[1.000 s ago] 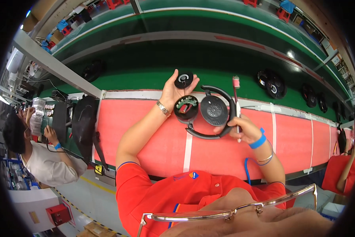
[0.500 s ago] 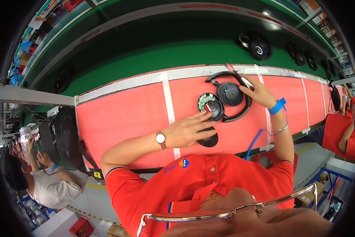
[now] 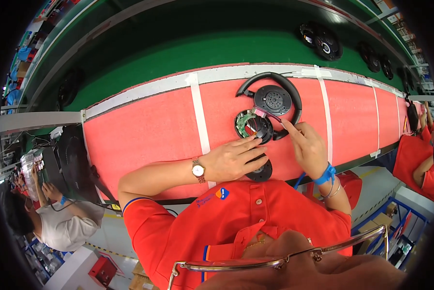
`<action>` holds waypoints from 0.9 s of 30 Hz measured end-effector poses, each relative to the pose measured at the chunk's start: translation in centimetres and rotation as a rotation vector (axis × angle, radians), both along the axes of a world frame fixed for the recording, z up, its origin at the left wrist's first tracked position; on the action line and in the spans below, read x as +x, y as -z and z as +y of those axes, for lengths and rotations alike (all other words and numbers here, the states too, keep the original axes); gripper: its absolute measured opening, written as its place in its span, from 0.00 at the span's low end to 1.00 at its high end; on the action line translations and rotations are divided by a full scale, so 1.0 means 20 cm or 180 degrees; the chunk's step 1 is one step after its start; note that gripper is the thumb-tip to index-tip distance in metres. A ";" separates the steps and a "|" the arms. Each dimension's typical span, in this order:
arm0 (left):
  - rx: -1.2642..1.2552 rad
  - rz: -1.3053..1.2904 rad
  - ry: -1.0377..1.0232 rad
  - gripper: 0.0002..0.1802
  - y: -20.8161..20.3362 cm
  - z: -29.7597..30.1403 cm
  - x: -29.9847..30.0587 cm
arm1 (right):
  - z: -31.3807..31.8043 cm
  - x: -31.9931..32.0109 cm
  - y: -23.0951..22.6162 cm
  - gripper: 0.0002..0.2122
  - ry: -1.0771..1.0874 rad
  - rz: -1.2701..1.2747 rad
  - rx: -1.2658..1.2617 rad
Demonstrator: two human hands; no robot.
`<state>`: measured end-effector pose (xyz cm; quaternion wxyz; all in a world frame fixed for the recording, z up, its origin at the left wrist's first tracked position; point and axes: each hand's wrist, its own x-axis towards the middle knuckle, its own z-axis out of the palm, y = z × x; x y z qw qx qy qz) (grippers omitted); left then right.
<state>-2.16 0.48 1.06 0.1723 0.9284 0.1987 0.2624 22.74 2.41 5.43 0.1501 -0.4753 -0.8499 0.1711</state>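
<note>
A black headphone headband [image 3: 294, 92] lies on the pink mat, curving round a round ear cup with a perforated face [image 3: 273, 100]. Beside it is an opened ear cup [image 3: 262, 126], its green circuit board [image 3: 245, 121] and wires exposed. My left hand [image 3: 234, 157] rests with fingers stretched out, the tips touching the near rim of that opened cup. Partly under those fingers lies a dark round ear cup part [image 3: 261, 172]. My right hand [image 3: 308, 145] pinches a thin-handled brush [image 3: 271, 115], its pale pinkish head over the opened cup's far edge.
A green conveyor belt [image 3: 188, 77] runs beyond the mat, carrying other black headphones [image 3: 323, 43] at the far right. White tape strips [image 3: 199, 116] cross the mat. A black bag [image 3: 74, 154] stands at the left end. Co-workers sit at both sides.
My right hand has come nearer and turned, bringing the brush head from beyond the headband to the opened cup. The headphones have shifted and turned slightly. My left hand stays at the cup.
</note>
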 end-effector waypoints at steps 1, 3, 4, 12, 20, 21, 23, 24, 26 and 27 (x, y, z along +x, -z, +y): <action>-0.0070 0.0015 0.0031 0.31 -0.01 0.00 0.00 | -0.01 -0.02 0.00 0.21 0.0011 0.0012 0.0212; -0.0056 -0.0027 0.0009 0.31 0.02 0.00 0.00 | -0.01 -0.04 0.00 0.22 0.0019 0.0028 0.0423; -0.0029 -0.0070 -0.0016 0.31 0.04 0.00 0.00 | -0.02 -0.04 0.00 0.23 0.0003 -0.0023 0.0447; -0.0168 -0.0143 0.0016 0.27 0.06 0.03 -0.01 | -0.11 -0.11 -0.01 0.26 0.0141 -0.0245 0.0498; -0.0180 -0.0183 0.0014 0.25 0.05 0.04 -0.01 | -0.10 -0.10 -0.01 0.26 0.0278 -0.0233 0.0433; -0.0207 -0.0157 0.0024 0.25 0.05 0.04 -0.01 | -0.12 -0.11 -0.01 0.26 0.0148 -0.0177 0.0358; -0.0237 -0.0130 0.0035 0.25 0.05 0.03 -0.01 | -0.15 -0.12 -0.02 0.26 -0.0108 -0.0059 0.0210; -0.0235 -0.0169 0.0015 0.26 0.05 0.03 0.00 | -0.14 -0.11 -0.01 0.26 -0.0105 -0.0058 0.0205; -0.0230 -0.0211 -0.0002 0.26 0.05 0.03 0.00 | -0.10 -0.08 -0.01 0.26 0.0179 -0.0339 0.0340; -0.0190 -0.0222 0.0006 0.26 0.05 0.03 0.00 | -0.13 -0.09 0.00 0.26 0.0029 -0.0155 0.0332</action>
